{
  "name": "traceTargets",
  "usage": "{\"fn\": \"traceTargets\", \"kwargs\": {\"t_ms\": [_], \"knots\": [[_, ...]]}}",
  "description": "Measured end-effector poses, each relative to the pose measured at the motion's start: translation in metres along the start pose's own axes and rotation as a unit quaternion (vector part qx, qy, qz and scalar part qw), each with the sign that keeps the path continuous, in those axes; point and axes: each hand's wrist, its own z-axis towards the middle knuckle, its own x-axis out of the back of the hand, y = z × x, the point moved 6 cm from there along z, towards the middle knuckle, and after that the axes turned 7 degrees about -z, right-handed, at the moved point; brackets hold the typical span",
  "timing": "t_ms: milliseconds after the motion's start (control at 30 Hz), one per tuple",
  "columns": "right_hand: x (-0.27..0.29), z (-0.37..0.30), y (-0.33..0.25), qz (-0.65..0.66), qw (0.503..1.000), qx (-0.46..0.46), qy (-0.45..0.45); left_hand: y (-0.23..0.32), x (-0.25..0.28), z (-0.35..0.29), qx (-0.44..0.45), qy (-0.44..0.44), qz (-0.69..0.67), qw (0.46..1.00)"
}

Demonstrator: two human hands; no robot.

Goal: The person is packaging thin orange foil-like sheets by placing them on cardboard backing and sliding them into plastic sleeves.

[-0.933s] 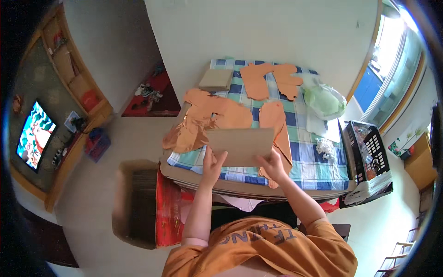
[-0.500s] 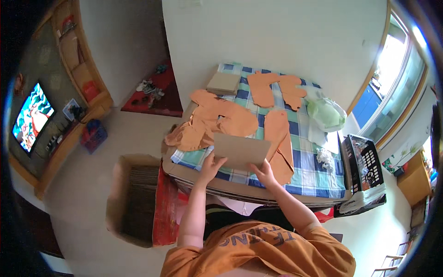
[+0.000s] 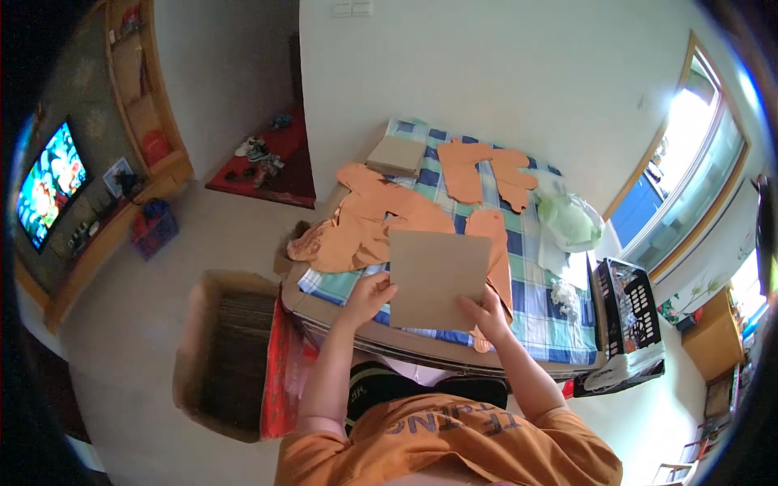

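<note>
Between my hands I hold a flat grey-brown cardboard sheet (image 3: pixel 440 279) above the near part of the table. My left hand (image 3: pixel 370 298) grips its left edge, and my right hand (image 3: pixel 486 314) has its lower right side, thumb on the face. Behind it lie orange paper pieces (image 3: pixel 365 211) in an overlapping heap. Another orange piece (image 3: pixel 489 223) is partly covered by the sheet, with a small orange tip (image 3: pixel 481 340) showing below it. Further back sit two more orange cut-out shapes (image 3: pixel 462 166). A stack of cardboard squares (image 3: pixel 395 154) rests at the table's far left corner.
A checked cloth (image 3: pixel 531 328) covers the table. At its right are a green-white plastic bag (image 3: pixel 571 219), crumpled white material (image 3: pixel 565 300) and a black crate (image 3: pixel 632 304). An open cardboard box (image 3: pixel 194 356) stands on the floor to the left, near a red box side (image 3: pixel 281 373).
The cardboard sheet has been tilted so more of its face shows, and it has come slightly right. Both hands keep their hold on it. The view has shifted a little.
</note>
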Motion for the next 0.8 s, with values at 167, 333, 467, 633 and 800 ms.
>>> {"fn": "traceTargets", "kwargs": {"t_ms": [167,333,467,633,800], "knots": [[-0.006,-0.017,-0.03,-0.18,0.983,0.041,0.017,-0.018,-0.012,0.007,0.039,0.09,0.069,0.993],[-0.012,-0.016,-0.054,-0.167,0.983,0.049,0.063,-0.02,-0.009,0.002,0.129,0.074,-0.118,0.982],[0.007,-0.006,-0.03,-0.063,0.994,-0.083,0.02,-0.02,-0.002,-0.005,0.202,0.028,-0.125,0.971],[0.002,-0.001,-0.035,0.099,0.979,-0.176,0.002,-0.039,-0.003,-0.01,0.192,-0.09,-0.332,0.919],[0.005,-0.005,-0.016,0.132,0.966,-0.223,0.002,-0.057,-0.01,-0.015,0.216,-0.056,-0.488,0.844]]}}
